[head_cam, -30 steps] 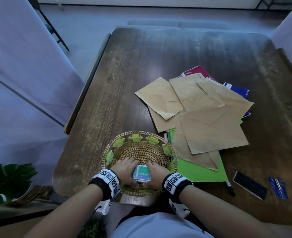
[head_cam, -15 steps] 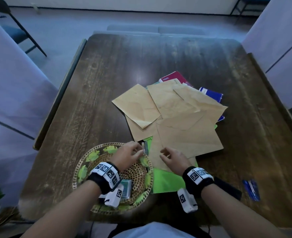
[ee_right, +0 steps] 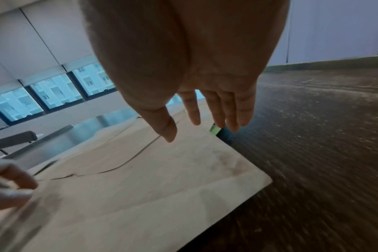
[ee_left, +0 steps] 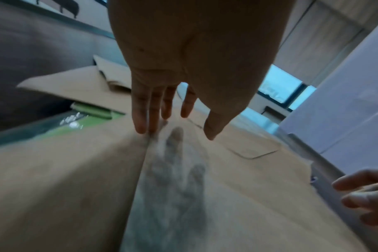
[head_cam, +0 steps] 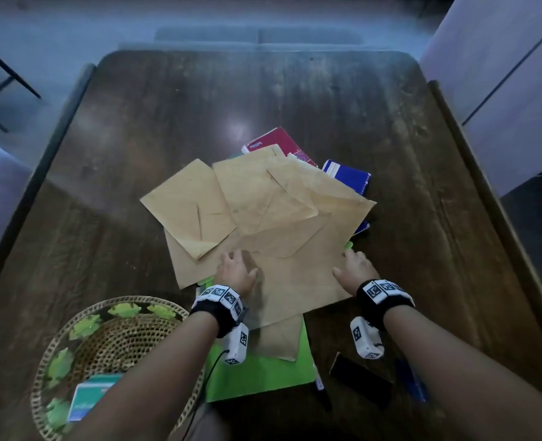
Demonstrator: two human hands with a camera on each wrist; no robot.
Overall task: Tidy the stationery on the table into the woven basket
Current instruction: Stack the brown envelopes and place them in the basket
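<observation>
1. Spanning most of the view, dark wooden table [head_cam: 295, 100]; stationery heaped near its middle and front, woven basket [head_cam: 81, 345] at the front left corner with a teal box [head_cam: 88, 397] already lying in it.
2. Fanned across the middle, brown envelopes [head_cam: 263, 202], overlapping loosely on a green folder [head_cam: 263, 374], a red notebook [head_cam: 272, 143] and a blue notebook [head_cam: 349, 176]. Likely light, thin and floppy, apt to slide over one another; best squared into one stack first, then taken by two opposite edges. Probably wider than the basket floor, so may need leaning or curling.
3. Notebooks: stiffer and heavier by the look; a spine grip should serve.
4. Near the front right, black flat case [head_cam: 358, 380], blue pens [head_cam: 412, 380] and a marker [head_cam: 322, 389]: small, rigid, prone to rolling.
5. Left hand [head_cam: 236, 270] spread flat, fingers straight, holding nothing, fingertips [ee_left: 140, 126] at the front envelope.
6. Right hand [head_cam: 357, 267] likewise spread wide and empty, fingers [ee_right: 231, 119] reaching over that envelope's right edge.
</observation>
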